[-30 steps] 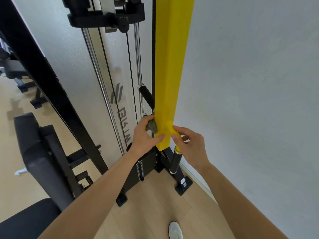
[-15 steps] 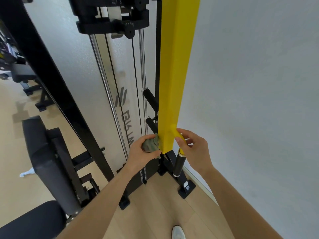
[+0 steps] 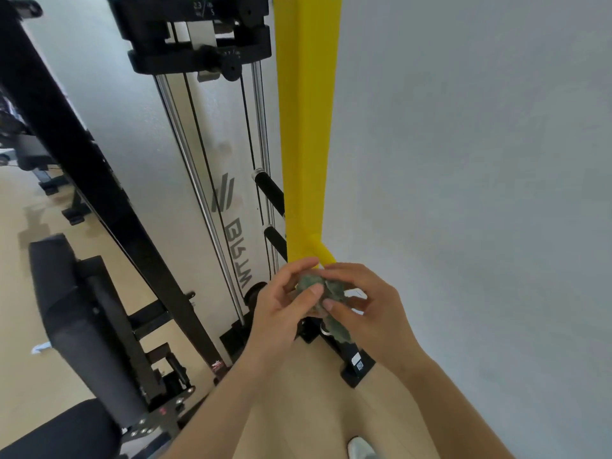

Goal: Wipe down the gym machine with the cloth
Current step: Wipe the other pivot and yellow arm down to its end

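Observation:
A crumpled grey-green cloth (image 3: 326,294) sits between both hands, just below the lower end of the yellow upright post (image 3: 306,127) of the gym machine. My left hand (image 3: 281,309) pinches the cloth from the left with thumb and fingers. From the right, my right hand (image 3: 367,306) holds it too, fingers curled round it. The cloth hangs down a little and is off the post. Chrome guide rods (image 3: 195,180) and a black weight carriage (image 3: 198,38) stand left of the post.
A grey wall (image 3: 463,160) runs close on the right. The machine's black base foot (image 3: 357,367) rests on the wooden floor below the hands. A black slanted frame bar (image 3: 82,160) and a padded bench (image 3: 79,319) fill the left. A shoe tip (image 3: 361,448) shows at the bottom.
Both hands have left the yellow post and come together in front of it. The cloth, earlier in the left hand alone against the post, is now held by both hands.

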Demonstrator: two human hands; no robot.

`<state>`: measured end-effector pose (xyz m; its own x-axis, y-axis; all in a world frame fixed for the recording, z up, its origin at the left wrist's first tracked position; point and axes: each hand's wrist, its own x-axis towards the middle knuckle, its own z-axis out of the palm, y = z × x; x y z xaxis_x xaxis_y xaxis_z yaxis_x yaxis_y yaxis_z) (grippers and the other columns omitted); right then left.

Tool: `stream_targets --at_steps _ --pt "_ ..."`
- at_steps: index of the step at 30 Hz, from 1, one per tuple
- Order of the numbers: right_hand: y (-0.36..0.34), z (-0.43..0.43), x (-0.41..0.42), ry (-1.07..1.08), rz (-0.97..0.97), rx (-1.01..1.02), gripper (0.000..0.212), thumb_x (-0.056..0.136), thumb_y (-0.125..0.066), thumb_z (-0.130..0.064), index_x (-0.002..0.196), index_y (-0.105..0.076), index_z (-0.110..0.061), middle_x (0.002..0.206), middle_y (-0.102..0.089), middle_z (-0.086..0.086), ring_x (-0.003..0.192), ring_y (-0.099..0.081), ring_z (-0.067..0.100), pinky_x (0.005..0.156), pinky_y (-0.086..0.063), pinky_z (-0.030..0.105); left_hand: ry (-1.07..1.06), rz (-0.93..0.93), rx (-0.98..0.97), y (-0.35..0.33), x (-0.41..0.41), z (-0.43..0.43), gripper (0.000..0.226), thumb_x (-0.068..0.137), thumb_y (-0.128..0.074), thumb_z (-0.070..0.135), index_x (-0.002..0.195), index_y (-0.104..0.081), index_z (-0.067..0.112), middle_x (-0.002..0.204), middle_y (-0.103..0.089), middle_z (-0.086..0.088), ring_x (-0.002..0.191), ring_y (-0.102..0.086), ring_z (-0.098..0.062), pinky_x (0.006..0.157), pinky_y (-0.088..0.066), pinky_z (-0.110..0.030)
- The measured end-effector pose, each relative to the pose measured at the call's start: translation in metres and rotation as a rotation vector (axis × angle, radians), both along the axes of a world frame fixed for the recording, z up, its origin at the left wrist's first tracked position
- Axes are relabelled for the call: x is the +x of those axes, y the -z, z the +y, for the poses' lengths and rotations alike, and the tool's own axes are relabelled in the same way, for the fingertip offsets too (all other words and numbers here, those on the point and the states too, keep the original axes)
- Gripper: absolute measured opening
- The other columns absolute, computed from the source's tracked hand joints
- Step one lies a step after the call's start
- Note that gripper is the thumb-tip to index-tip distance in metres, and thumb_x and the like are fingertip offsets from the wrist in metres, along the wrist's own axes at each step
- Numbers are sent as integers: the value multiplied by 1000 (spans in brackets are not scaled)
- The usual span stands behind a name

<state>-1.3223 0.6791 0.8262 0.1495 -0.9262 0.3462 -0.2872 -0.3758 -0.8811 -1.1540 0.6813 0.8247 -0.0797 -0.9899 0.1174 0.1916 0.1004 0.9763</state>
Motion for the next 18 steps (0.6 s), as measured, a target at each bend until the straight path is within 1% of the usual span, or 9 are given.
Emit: stream_targets --at_steps 2,4,7,8,10,12,14,16,18 --pt "-3 -12 -12 -3 -39 42 28 87 -75 -3 109 -74 -20 107 -71 -8 102 -68 17 79 -61 36 -23 -37 7 -2 -4 -3 44 86 -67 15 129 -60 10 112 -71 -3 95 -73 -23 70 -62 -32" --pt "-6 -32 -26 61 -83 79 25 86 -75 -2 105 -75 -19 99 -73 -4 93 -70 12 74 -62 33 -122 -152 -16 -3 -8 -10 38 89 -69 15 127 -63 16 117 -70 2 93 -74 -23 71 -62 -32" --pt "-4 -73 -44 249 -146 112 26 88 -76 -9 108 -70 -25 111 -68 -4 89 -70 10 75 -61 30 -414 -294 -11 -6 -17 -25 29 92 -71 16 119 -66 27 116 -69 15 100 -69 -8 84 -59 -29" --pt "-4 -87 -48 292 -162 117 27 88 -76 -12 110 -67 -26 117 -64 -5 90 -69 12 75 -61 28 -502 -314 -8 -8 -21 -31 30 92 -71 17 120 -65 28 117 -67 17 102 -66 -3 88 -57 -29" --pt "-4 -112 -53 330 -193 123 25 90 -75 -17 110 -62 -26 121 -57 -2 89 -68 11 71 -57 17 -607 -321 -4 -10 -30 -44 39 91 -73 20 127 -61 32 123 -64 18 110 -62 -1 94 -56 -32" --pt "-5 -133 -50 308 -192 127 21 91 -73 -17 107 -61 -23 118 -58 2 88 -66 11 69 -52 9 -654 -352 2 -7 -40 -56 55 89 -76 23 138 -52 36 134 -58 16 120 -58 -6 98 -54 -34" --pt "-4 -150 -42 239 -179 123 20 92 -73 -18 107 -60 -23 115 -59 2 87 -66 13 72 -55 12 -679 -431 0 -1 -52 -63 69 87 -78 27 146 -44 38 142 -51 18 126 -54 -5 99 -51 -29" --pt "-2 -162 -30 136 -178 109 22 92 -73 -20 109 -60 -27 114 -59 -1 91 -67 15 78 -60 23 -694 -475 -14 5 -66 -66 75 86 -80 24 147 -40 40 138 -48 31 125 -51 4 96 -48 -18" --pt "2 -169 -20 9 -175 62 23 93 -71 -20 111 -61 -29 114 -59 -5 96 -66 11 83 -59 23 -716 -499 -37 10 -77 -67 76 87 -78 17 147 -38 39 129 -48 43 122 -50 12 90 -46 -5"
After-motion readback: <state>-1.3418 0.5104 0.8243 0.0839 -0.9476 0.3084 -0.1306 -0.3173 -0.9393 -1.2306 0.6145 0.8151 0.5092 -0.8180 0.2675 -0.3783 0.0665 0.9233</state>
